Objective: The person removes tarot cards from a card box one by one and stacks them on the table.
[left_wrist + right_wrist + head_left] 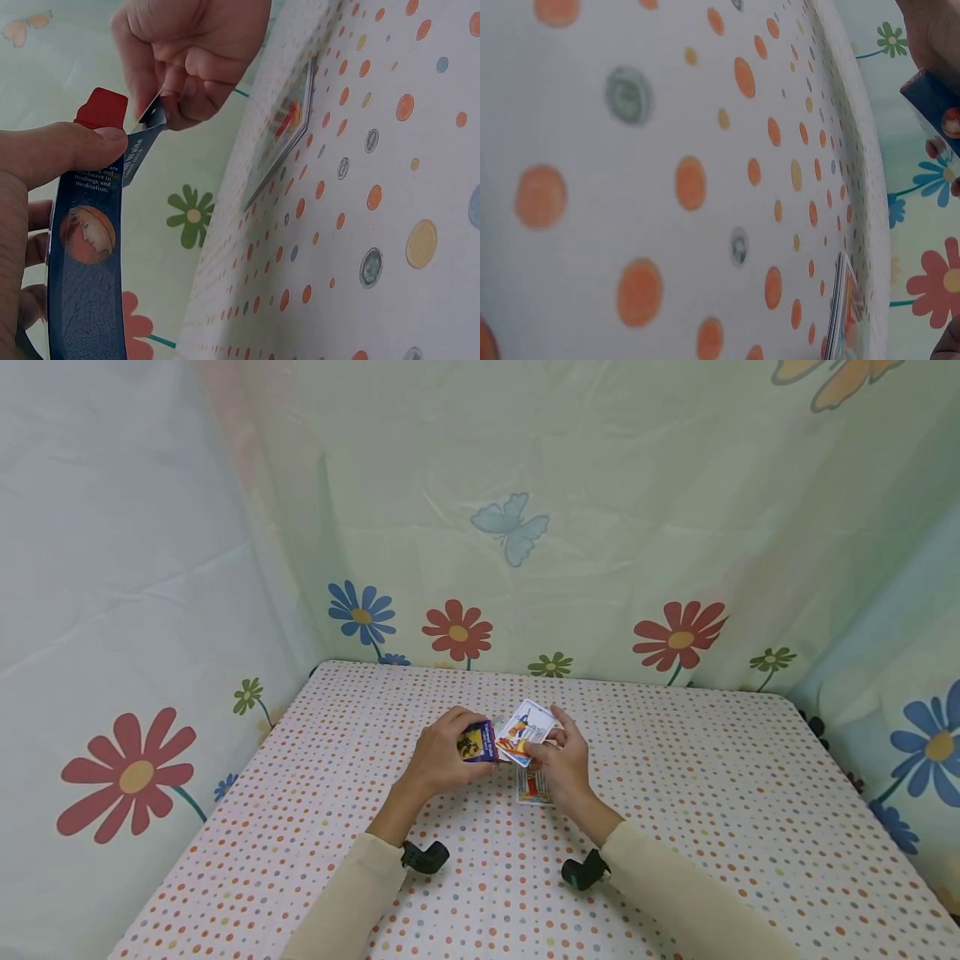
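Observation:
My left hand (pixel 438 756) grips a small dark-blue tarot card box (pixel 474 743) with a yellow picture, thumb on the near side and fingers on the far side. In the left wrist view the box's narrow side (pixel 86 292) shows printed text and a round face picture, and a red tab (pixel 102 109) sticks up at its end. My right hand (pixel 567 766) pinches a few picture cards (pixel 527 727) beside the box's right end. Below them, a stack of cards (pixel 534 789) lies on the table, partly hidden by the right hand.
The table (pixel 300 827) wears a white cloth with coloured dots. Behind it hangs a pale curtain (pixel 592 543) with flowers and butterflies. Each wrist carries a black camera, one at the left (pixel 426 857) and one at the right (pixel 585 870).

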Demonstrator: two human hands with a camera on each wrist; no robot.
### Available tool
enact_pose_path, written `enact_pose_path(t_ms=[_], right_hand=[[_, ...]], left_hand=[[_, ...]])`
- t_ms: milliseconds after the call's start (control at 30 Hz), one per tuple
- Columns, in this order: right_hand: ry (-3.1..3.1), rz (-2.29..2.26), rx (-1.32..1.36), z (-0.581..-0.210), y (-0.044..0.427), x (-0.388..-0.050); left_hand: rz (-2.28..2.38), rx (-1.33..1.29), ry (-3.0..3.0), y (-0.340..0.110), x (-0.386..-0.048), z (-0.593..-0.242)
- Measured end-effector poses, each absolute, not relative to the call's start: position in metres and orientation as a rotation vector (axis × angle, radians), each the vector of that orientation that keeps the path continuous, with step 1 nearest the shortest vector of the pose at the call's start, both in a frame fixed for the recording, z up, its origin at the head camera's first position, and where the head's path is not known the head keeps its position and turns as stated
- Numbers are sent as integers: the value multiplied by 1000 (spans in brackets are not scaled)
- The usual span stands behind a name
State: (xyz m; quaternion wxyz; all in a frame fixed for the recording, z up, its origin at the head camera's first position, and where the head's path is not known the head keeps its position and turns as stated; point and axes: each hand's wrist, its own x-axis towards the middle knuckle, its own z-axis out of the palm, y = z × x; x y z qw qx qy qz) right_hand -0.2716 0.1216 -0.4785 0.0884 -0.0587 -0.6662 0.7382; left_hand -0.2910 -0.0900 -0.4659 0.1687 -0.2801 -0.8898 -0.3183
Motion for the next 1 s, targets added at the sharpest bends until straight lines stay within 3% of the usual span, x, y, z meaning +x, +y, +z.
enact_pose_path(t_ms=[1000], right_hand=[[-2127, 2133, -265, -489, 142, -270]], left_hand=[[-916, -759, -2556, -90, -290, -464]])
